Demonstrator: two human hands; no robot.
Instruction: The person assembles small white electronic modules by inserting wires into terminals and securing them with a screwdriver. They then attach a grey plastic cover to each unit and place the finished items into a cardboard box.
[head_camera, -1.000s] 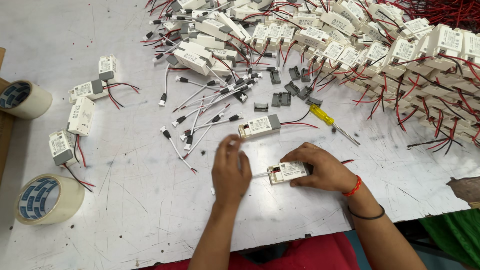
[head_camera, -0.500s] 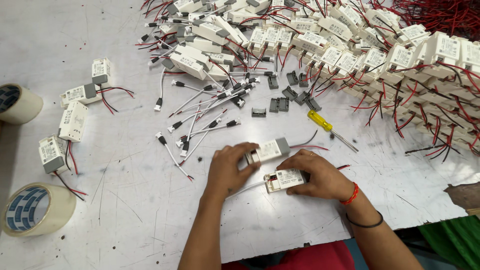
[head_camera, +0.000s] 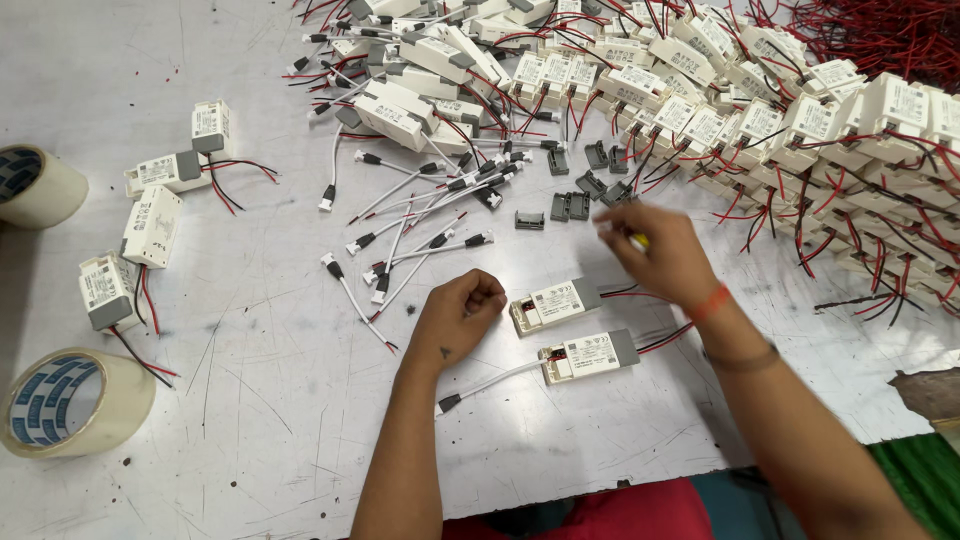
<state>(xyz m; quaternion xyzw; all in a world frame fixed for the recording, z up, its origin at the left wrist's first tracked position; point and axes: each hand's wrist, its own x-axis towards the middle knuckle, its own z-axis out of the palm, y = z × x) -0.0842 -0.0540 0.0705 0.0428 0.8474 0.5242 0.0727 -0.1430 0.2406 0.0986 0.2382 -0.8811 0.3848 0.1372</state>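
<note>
Two small white driver boxes with red wires lie on the scratched grey table in front of me. The upper box (head_camera: 555, 303) is just right of my left hand (head_camera: 460, 312), which rests on the table as a closed fist with nothing seen in it. The lower box (head_camera: 590, 356) has a white cable (head_camera: 492, 382) running left to a black plug. My right hand (head_camera: 655, 255) is above the boxes, blurred, its fingers curled around a yellow-handled screwdriver (head_camera: 638, 241).
A big heap of white boxes with red wires (head_camera: 750, 110) fills the top right. White cables with black plugs (head_camera: 430, 220) and dark grey caps (head_camera: 575, 195) lie in the middle. Several boxes (head_camera: 150, 225) and two tape rolls (head_camera: 75, 400) (head_camera: 35, 185) are at the left.
My right hand let go of the lower box and moved up onto the screwdriver. My left hand came off the upper box and curled into a fist beside it.
</note>
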